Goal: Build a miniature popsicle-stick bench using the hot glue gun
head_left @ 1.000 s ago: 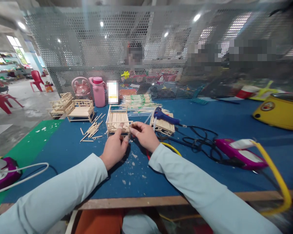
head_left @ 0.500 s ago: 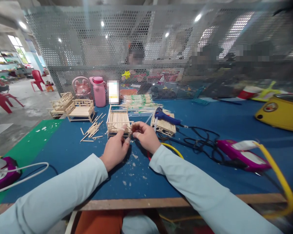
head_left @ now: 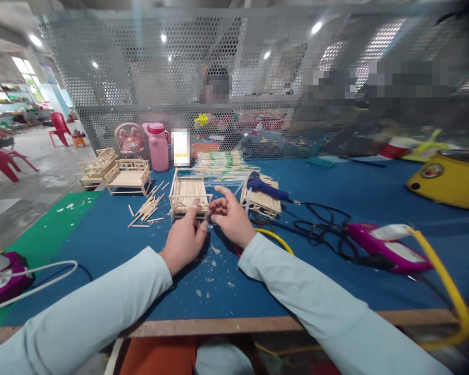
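Note:
A small frame of pale wooden sticks point(head_left: 190, 191), shaped like a miniature bench with rails, stands on the blue table. My left hand point(head_left: 184, 237) is closed on its near right part, thumb and fingers at the front rail. Just right of that corner is my right hand point(head_left: 232, 219), its index finger raised and apart, the other fingers loosely bent. Nothing shows in it. Further right, a blue glue gun point(head_left: 266, 186) lies across another flat stick piece point(head_left: 271, 207). Loose short sticks point(head_left: 148, 209) are scattered left of the frame.
Similar stick benches point(head_left: 128, 177) stand at the back left. Behind are a pink thermos point(head_left: 158, 148), a bright phone-like screen point(head_left: 181, 147) and bundled sticks point(head_left: 221, 159). Black cable point(head_left: 316, 224) runs to a purple power strip point(head_left: 389, 250). A perforated metal screen point(head_left: 140, 78) borders the table.
My right hand's index finger has lifted and spread away from the frame's near right corner, where the fingers were pinched. My left hand still holds the frame, nearly unmoved.

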`<state>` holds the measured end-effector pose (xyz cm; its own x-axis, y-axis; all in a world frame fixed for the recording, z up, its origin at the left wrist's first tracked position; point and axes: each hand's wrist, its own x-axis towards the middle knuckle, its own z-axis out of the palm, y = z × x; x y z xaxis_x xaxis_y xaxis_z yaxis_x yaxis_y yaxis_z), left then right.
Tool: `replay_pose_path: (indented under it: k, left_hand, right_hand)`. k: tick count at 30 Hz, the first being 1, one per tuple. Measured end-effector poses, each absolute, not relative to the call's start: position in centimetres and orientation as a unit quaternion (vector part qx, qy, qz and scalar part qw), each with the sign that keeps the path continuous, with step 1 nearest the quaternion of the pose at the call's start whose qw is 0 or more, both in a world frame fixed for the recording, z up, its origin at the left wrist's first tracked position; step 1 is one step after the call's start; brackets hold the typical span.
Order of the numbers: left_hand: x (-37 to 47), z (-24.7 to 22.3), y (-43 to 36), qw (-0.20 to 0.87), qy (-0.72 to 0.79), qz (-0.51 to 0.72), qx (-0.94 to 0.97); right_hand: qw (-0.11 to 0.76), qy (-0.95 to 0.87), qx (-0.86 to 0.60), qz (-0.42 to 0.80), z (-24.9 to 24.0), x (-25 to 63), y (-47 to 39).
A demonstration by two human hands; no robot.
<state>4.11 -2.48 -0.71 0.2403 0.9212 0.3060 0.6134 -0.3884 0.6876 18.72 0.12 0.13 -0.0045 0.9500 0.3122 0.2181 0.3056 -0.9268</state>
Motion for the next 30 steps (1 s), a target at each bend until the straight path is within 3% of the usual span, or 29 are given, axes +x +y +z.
replay_pose_path:
  k: [6,13,17,20,26,30]
  left_hand:
    - [4.1,0.0,-3.5,0.215,0.496,0.389,0.746]
    - [0.5,2.5,-3.7,0.224,0.399,0.563,0.688]
    - [-1.8,2.6,-1.7,0.178,0.456,0.630,0.603]
    - [-2.6,1.8,-1.1,0.229,0.513,0.604,0.566]
    - [-2.6,0.3,-1.3,0.277,0.534,0.513,0.612]
    - [-2.4,0.0,-1.1,0.287,0.539,0.501,0.613]
  right_hand:
    - [0.527,-0.614,-0.486,0.330,0.1,18.8,0.2]
    - [0.535,-0.580,-0.508,0.346,0.3,18.6,-0.6]
    - [0.458,-0.660,-0.526,0.280,1.1,18.8,-1.9]
    - [0.395,-0.742,-0.504,0.196,1.9,19.0,-3.0]
    - [0.270,-0.856,-0.400,0.184,1.4,17.9,-3.5]
    - [0.191,-0.878,-0.406,0.166,0.5,17.1,-2.9]
